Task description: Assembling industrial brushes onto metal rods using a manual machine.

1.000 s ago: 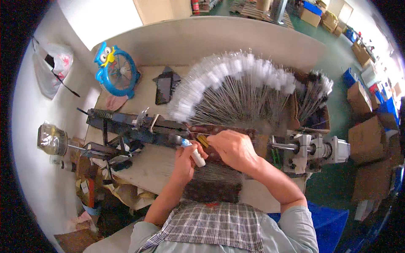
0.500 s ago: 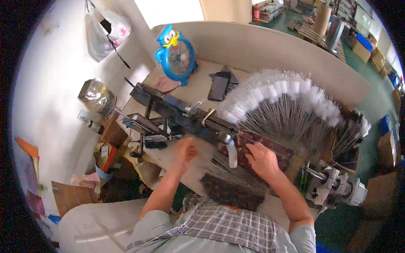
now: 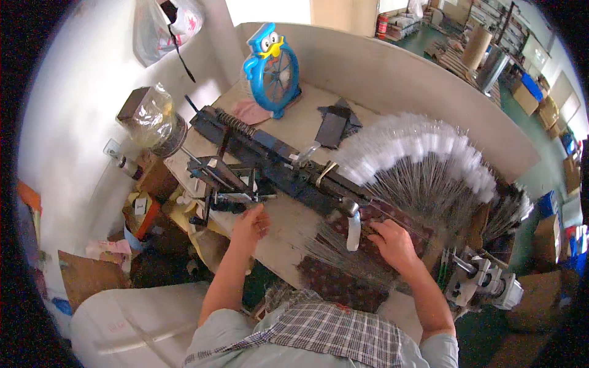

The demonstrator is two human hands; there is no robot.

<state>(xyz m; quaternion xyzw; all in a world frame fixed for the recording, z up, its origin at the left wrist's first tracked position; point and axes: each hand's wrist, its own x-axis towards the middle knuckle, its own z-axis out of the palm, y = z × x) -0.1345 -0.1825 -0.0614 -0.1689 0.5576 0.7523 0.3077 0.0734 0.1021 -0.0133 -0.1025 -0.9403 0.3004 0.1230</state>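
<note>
White wall (image 3: 80, 92), green floor (image 3: 540, 178), stacked cardboard boxes (image 3: 543, 236)

Daylight floods in from the top of my view, and the white wall (image 3: 73, 116) on my left is so bright that it washes out nearly to blank, with glare spreading over the plastic bag (image 3: 161, 27) hanging there. The pale bench top (image 3: 288, 126) is evenly lit, with only soft, short shadows under the dark metal machine (image 3: 276, 162). Below the bench edge, by my knees, things sink into murk. The fanned white brush tips (image 3: 423, 150) are overexposed and smear together. My left hand (image 3: 250, 222) and right hand (image 3: 392, 244) look reasonably sharp. The fisheye bends the far partition (image 3: 392, 73) into a curve, and the corners are black, with detail toward the rim squeezed and soft.
</note>
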